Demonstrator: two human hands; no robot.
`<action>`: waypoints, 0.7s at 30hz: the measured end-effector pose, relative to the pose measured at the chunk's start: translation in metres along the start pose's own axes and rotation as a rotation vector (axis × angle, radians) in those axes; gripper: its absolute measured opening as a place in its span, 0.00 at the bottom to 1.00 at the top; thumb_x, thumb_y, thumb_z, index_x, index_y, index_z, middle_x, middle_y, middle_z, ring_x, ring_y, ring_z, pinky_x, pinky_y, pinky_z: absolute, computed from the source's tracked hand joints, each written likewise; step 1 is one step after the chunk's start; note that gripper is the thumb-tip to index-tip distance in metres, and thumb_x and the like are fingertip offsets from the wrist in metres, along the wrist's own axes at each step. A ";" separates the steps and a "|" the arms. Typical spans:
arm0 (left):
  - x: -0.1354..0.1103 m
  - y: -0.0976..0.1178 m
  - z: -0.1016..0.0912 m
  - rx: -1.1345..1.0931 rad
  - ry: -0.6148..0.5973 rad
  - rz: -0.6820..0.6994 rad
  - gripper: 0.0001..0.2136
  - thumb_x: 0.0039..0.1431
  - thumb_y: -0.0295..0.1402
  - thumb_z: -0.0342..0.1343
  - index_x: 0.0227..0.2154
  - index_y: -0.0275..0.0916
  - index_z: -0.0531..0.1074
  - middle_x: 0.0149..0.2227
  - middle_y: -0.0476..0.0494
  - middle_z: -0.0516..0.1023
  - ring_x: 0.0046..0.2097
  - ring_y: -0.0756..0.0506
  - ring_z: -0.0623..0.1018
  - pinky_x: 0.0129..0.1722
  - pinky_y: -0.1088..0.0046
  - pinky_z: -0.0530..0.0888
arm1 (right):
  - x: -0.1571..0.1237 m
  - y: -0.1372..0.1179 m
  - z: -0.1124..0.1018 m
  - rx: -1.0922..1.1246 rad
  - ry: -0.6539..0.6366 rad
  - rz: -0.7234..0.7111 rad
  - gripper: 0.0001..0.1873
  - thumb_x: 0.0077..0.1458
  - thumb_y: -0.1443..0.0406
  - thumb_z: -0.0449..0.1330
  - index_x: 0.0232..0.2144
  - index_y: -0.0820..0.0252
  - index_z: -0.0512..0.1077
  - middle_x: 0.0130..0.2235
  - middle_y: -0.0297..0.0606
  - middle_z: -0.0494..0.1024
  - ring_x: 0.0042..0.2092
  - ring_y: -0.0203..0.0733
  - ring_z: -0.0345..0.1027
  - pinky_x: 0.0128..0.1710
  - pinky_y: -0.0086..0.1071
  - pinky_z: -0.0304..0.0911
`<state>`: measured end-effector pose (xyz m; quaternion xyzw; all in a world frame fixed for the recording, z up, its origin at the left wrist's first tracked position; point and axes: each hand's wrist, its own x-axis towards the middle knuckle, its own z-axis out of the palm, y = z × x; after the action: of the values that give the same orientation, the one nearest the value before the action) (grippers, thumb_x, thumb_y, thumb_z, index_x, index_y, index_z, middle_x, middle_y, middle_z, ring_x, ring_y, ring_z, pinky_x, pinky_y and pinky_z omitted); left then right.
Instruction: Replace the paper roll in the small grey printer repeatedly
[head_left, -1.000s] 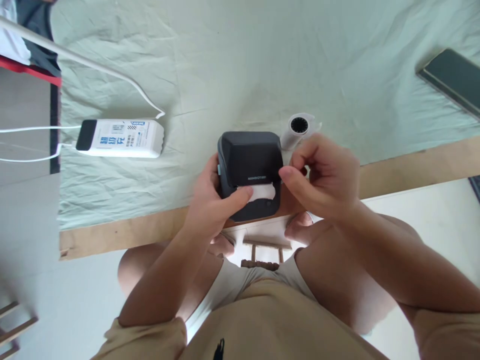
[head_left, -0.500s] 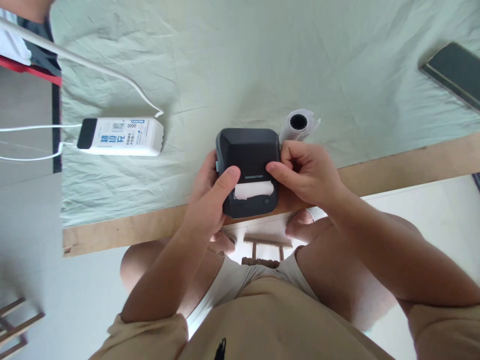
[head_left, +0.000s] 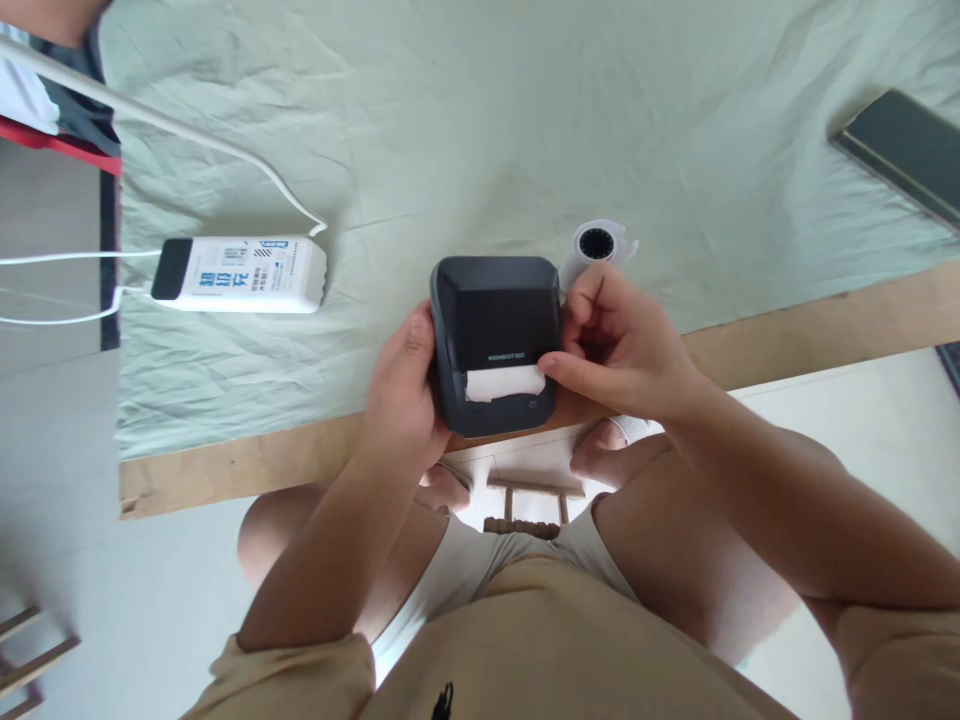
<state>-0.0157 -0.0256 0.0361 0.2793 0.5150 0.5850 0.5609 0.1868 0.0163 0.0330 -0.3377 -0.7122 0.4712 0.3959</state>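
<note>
A dark label printer [head_left: 496,310] lies face up at the table's near edge, with a torn-edged strip of white label paper [head_left: 504,383] in its front slot. My left hand [head_left: 405,385] grips the printer's left side, thumb along that side and other fingers mostly hidden. On the right side, my right hand [head_left: 619,345] has its fingers curled against the casing. Its thumb tip touches the top face beside the right end of the paper. Just behind this hand is a white paper roll [head_left: 574,265] with a black-ended core.
A white power strip [head_left: 247,275] with white cables [head_left: 187,135] lies to the left on the pale green cloth [head_left: 420,120]. At the far right sits a dark flat phone-like object [head_left: 911,150]. A bare wooden edge [head_left: 247,468] borders the table near my knees.
My left thumb has moved off the printer's top to its left side. The right thumb has slid down towards the paper strip's end. The printer has hardly moved.
</note>
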 end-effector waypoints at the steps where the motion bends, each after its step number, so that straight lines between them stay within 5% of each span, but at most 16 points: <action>1: 0.000 0.000 0.000 0.009 -0.012 0.009 0.13 0.68 0.46 0.64 0.31 0.43 0.79 0.32 0.47 0.83 0.48 0.39 0.85 0.46 0.64 0.84 | 0.000 0.000 0.000 -0.023 -0.011 -0.015 0.20 0.57 0.64 0.67 0.36 0.49 0.56 0.23 0.19 0.62 0.22 0.32 0.53 0.22 0.29 0.52; 5: 0.001 -0.001 -0.002 0.006 -0.031 0.039 0.12 0.67 0.44 0.66 0.32 0.43 0.79 0.34 0.47 0.83 0.46 0.40 0.84 0.46 0.64 0.83 | 0.001 -0.006 -0.003 -0.165 0.067 -0.163 0.21 0.57 0.63 0.70 0.36 0.49 0.58 0.22 0.18 0.62 0.20 0.29 0.52 0.19 0.28 0.49; 8: 0.003 -0.004 -0.003 -0.038 -0.048 0.046 0.12 0.68 0.44 0.66 0.34 0.42 0.81 0.33 0.49 0.83 0.39 0.45 0.84 0.41 0.70 0.82 | 0.004 -0.017 -0.003 -0.334 0.244 -0.264 0.19 0.60 0.58 0.71 0.32 0.51 0.62 0.19 0.19 0.64 0.18 0.29 0.55 0.19 0.30 0.50; 14: 0.003 -0.002 0.003 -0.077 -0.050 0.004 0.13 0.69 0.46 0.64 0.37 0.41 0.82 0.36 0.47 0.85 0.42 0.44 0.86 0.44 0.70 0.83 | 0.016 -0.042 0.002 -0.272 0.584 -0.294 0.10 0.68 0.60 0.65 0.37 0.49 0.67 0.27 0.23 0.75 0.29 0.34 0.78 0.22 0.33 0.59; 17: 0.001 0.000 0.006 -0.092 -0.068 -0.009 0.13 0.69 0.46 0.65 0.40 0.41 0.82 0.37 0.46 0.86 0.44 0.42 0.87 0.47 0.68 0.84 | 0.023 -0.044 0.003 -0.517 0.454 -0.324 0.08 0.63 0.66 0.66 0.34 0.52 0.69 0.32 0.25 0.80 0.26 0.31 0.71 0.23 0.32 0.57; 21: 0.000 0.002 0.005 -0.072 -0.097 -0.020 0.15 0.67 0.49 0.66 0.40 0.42 0.82 0.35 0.47 0.86 0.45 0.42 0.87 0.45 0.69 0.84 | 0.027 -0.040 0.001 -0.876 0.117 -0.262 0.02 0.59 0.67 0.63 0.34 0.53 0.74 0.24 0.27 0.74 0.23 0.34 0.61 0.25 0.34 0.47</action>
<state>-0.0120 -0.0238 0.0394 0.2817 0.4684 0.5832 0.6009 0.1693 0.0261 0.0766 -0.4061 -0.8574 0.0520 0.3117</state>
